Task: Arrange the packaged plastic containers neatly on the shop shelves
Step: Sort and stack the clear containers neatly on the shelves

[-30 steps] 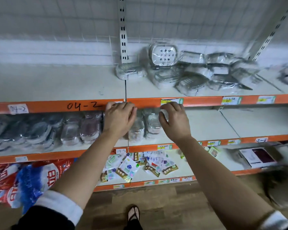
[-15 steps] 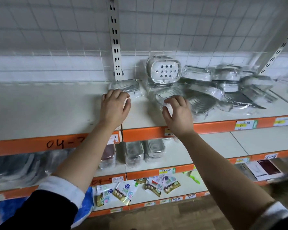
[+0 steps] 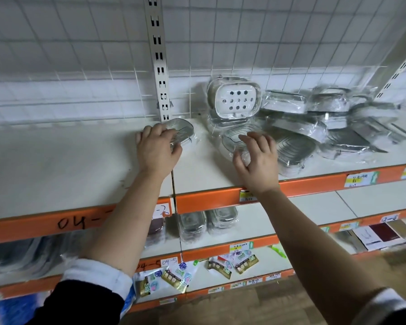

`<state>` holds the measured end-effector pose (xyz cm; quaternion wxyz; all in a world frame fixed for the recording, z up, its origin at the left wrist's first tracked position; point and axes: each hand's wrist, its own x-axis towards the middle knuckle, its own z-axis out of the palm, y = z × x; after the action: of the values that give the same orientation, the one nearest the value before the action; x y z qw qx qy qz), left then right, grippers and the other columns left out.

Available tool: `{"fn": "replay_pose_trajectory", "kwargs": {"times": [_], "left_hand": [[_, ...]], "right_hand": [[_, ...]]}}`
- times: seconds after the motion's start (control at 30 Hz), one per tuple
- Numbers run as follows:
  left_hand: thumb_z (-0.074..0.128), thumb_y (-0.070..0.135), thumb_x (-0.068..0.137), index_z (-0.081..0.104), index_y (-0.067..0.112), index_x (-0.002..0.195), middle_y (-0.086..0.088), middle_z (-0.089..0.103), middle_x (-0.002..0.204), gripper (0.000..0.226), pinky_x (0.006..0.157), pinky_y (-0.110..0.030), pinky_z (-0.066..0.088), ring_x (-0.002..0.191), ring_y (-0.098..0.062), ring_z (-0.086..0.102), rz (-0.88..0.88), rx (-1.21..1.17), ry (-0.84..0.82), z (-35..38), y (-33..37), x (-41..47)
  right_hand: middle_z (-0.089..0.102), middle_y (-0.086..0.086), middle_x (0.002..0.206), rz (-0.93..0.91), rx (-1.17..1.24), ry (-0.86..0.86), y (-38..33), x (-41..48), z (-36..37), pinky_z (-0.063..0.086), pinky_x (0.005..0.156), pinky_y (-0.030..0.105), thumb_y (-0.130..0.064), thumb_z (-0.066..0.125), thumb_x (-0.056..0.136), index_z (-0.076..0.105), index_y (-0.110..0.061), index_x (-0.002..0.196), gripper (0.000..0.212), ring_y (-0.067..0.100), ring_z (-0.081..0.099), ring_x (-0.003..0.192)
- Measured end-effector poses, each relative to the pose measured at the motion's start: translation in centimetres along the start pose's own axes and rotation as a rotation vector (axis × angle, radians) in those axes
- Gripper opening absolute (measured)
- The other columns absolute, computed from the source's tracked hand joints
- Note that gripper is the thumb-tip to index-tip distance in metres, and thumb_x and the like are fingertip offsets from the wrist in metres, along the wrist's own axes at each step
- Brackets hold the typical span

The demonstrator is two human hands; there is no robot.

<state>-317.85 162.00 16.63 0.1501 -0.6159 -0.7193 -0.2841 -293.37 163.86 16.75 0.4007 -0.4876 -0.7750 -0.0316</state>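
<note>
- Cream board of the top shelf (image 3: 56, 174) lies bare across its left half. That is my open room, running left from the slotted post (image 3: 159, 66), with the wire back (image 3: 80, 55) behind and the orange lip (image 3: 314, 184) as the front edge I must stay inside.
- On the right half sits the heap (image 3: 333, 127) of wrapped containers, tilted and overlapping. One white tray (image 3: 237, 99) is propped upright against the wire back. I judge this heap to be most of the work left.
- Below, the middle shelf (image 3: 302, 207) shows a short row (image 3: 206, 222) of wrapped containers side by side. That part looks done to me, and there is bare board to its right.
- My left hand (image 3: 157, 153) lies over the lone container (image 3: 182, 130), fingers curled on it and gripping it. It sits just in front of the post, apart from the heap.
- My right hand (image 3: 258, 160) is spread and relaxed, holding nothing. Its fingertips are over the ridged dish (image 3: 232, 139) at the heap's left edge, though I cannot tell if they touch it.
- I reckon this shelf is barely begun, with only one piece set apart. The heap's front pieces lie near the lip, so I would pull gently.
</note>
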Motion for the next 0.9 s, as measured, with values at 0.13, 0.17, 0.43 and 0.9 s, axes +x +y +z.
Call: {"fn": "replay_pose_trajectory", "kwargs": {"times": [0.13, 0.17, 0.43, 0.9], "left_hand": [[0.073, 0.037, 0.077, 0.075, 0.014, 0.095, -0.007, 0.063, 0.095, 0.029, 0.083, -0.039, 0.029, 0.095, -0.033, 0.054, -0.012, -0.04, 0.024, -0.6, -0.4, -0.4], [0.073, 0.039, 0.077, 0.074, 0.015, 0.094, -0.007, 0.063, 0.094, 0.03, 0.083, -0.04, 0.03, 0.095, -0.032, 0.054, -0.009, -0.038, 0.02, -0.6, -0.4, -0.5], [0.064, 0.039, 0.078, 0.066, 0.013, 0.098, -0.007, 0.06, 0.106, 0.034, 0.089, -0.044, 0.041, 0.107, -0.031, 0.051, -0.06, -0.192, -0.044, -1.0, 0.2, -1.3], [0.062, 0.029, 0.069, 0.065, 0.01, 0.116, -0.008, 0.056, 0.122, 0.051, 0.1, -0.039, 0.039, 0.118, -0.03, 0.049, -0.007, -0.384, -0.187, -2.2, -0.2, -1.5]], "right_hand": [[0.055, 0.011, 0.136, 0.051, -0.07, -0.194, 0.0, 0.1, 0.1, 0.033, 0.108, 0.05, -0.036, 0.053, 0.09, 0.059, -0.012, 0.131, 0.048, 0.043, 0.038, 0.129], [0.053, 0.009, 0.139, 0.068, -0.092, -0.229, 0.0, 0.1, 0.2, 0.032, 0.108, 0.051, -0.039, 0.052, 0.091, 0.056, -0.014, 0.135, 0.051, 0.042, 0.034, 0.133], [0.047, 0.001, 0.145, 0.092, -0.161, -0.337, 0.1, 0.2, 0.7, 0.031, 0.105, 0.048, -0.041, 0.055, 0.092, 0.047, -0.02, 0.142, 0.054, 0.038, 0.03, 0.13], [0.052, 0.009, 0.114, 0.116, -0.162, -0.235, -0.2, 0.0, 0.3, 0.04, 0.09, 0.045, -0.071, 0.059, 0.074, 0.057, -0.017, 0.115, 0.068, 0.036, 0.041, 0.105]]}}
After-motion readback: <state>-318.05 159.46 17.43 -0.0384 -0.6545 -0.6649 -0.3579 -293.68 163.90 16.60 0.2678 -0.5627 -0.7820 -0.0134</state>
